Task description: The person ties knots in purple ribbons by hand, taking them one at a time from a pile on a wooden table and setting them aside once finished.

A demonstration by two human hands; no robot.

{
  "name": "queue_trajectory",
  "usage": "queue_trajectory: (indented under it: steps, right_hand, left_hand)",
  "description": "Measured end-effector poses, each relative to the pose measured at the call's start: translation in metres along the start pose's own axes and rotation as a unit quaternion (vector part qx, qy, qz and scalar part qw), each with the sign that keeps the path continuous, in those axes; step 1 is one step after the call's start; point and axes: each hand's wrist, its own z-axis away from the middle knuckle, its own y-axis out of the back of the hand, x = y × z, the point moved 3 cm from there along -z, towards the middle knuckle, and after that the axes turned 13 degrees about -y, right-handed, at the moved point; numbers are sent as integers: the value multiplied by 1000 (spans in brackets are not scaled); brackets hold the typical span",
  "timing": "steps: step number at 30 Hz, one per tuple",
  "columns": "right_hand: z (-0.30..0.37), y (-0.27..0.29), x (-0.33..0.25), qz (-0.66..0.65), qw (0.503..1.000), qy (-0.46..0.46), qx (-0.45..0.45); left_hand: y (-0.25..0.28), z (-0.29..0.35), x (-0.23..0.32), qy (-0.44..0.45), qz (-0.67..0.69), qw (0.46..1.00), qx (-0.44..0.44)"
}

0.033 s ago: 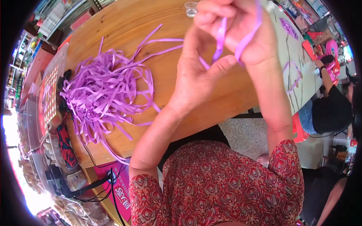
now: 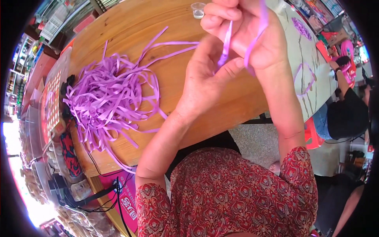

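Above the wooden surface (image 2: 130, 27), the left hand (image 2: 205, 79) and right hand (image 2: 252, 35) are pinching 1 purple ribbon strip (image 2: 226, 43), fingers closed on it, likely folding it. Next needs steady pulling. A purple pile (image 2: 110, 94) is lying left; the near edge is close.

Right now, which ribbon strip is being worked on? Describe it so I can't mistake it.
On the round wooden table, ignore the loose heap of purple ribbon strips on the left. The worked strip is raised above the tabletop, pinched between the left hand and right hand; it alone is held.
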Motion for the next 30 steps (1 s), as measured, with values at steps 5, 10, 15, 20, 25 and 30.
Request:
queue_trajectory:
  steps: [5, 10, 15, 20, 25, 30]
  right_hand:
    - [25, 48, -51, 96, 986, 132, 31]
    - [55, 106, -51, 202, 942, 128, 235]
    - [78, 135, -22, 350, 890, 70, 283]
    - [68, 131, 16, 387, 877, 77, 274]
    - [59, 90, 41, 476, 859, 110, 152]
    - [70, 93, 28, 484, 844, 124, 192]
  left_hand:
    - [14, 26, -11, 319, 115, 940, -35]
    - [48, 32, -5, 241, 19, 970, 18]
    - [109, 23, -7, 0, -377, 923, -69]
    - [103, 13, -12, -153, -748, 634, -124]
    - [17, 15, -9, -162, -399, 893, -130]
    - [12, 24, -33, 287, -24, 956, -50]
